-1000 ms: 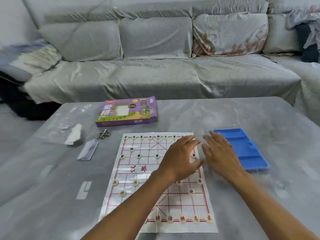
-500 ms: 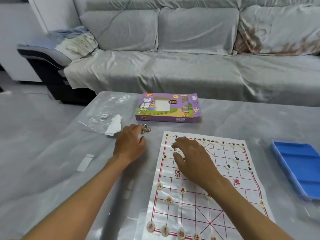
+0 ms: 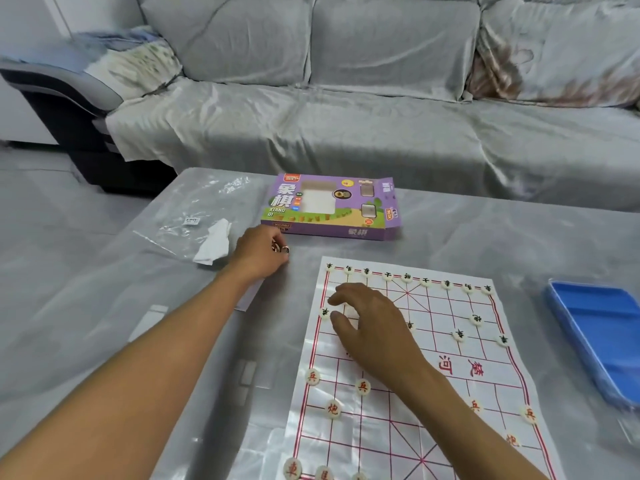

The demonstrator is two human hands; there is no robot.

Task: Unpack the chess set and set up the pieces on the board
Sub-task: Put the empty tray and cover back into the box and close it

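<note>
While most pieces [image 3: 362, 386] already sit on the board [image 3: 450, 393], the right hand [image 3: 367, 323] hovers relaxed over its far-left corner and the left hand [image 3: 259, 251] grips small metal things [image 3: 281, 249] near the box [image 3: 332, 206].

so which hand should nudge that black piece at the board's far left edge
Right. The right hand already hovers over the board with its fingers beside that black piece, while the left hand is off the board, gripping the small metal thing.
</note>
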